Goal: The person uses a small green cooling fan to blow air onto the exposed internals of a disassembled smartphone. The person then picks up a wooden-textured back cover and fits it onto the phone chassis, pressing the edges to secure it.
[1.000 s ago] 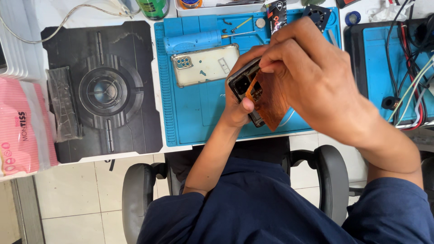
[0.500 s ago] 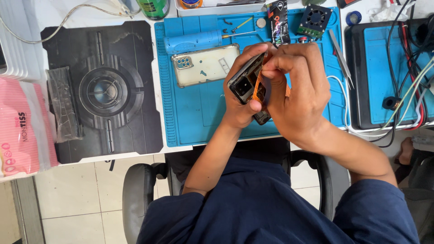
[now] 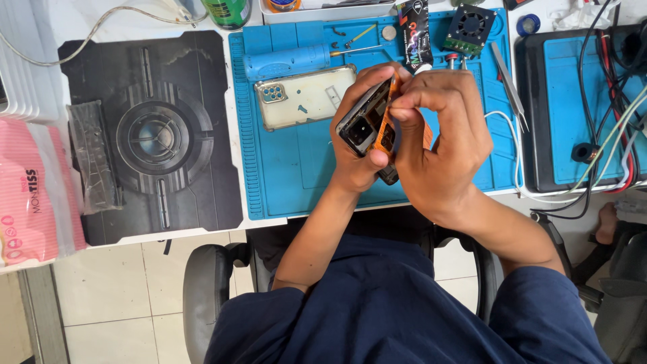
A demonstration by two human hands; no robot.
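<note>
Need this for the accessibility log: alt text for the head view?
Left hand holds an opened black smartphone on edge over a blue silicone repair mat while the right hand pinches its orange inner part. A clear phone case lies on the mat.

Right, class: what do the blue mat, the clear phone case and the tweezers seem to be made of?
Blue mat: probably silicone rubber, matte, moulded ridges. Phone case: likely soft clear plastic, glossy, see-through. Tweezers: metal, thin and shiny grey.
</note>
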